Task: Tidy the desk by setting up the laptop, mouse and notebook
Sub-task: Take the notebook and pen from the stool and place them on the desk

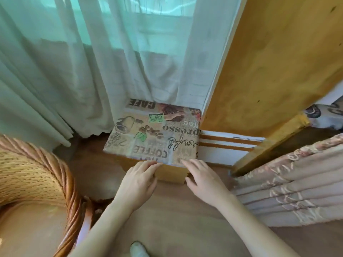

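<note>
Hands, left (138, 179) and right (201, 179), both open and empty, touch the 6 o'clock edge of the cloth (152, 135) on a low box (170, 174); laptop, mouse and notebook are unseen, so this looks like a preparatory step: next, probably grip the cloth edge.

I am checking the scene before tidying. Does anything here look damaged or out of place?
Yes. The wooden box under the coffee-print cloth has a chipped lower front corner, just beside the right hand.
</note>
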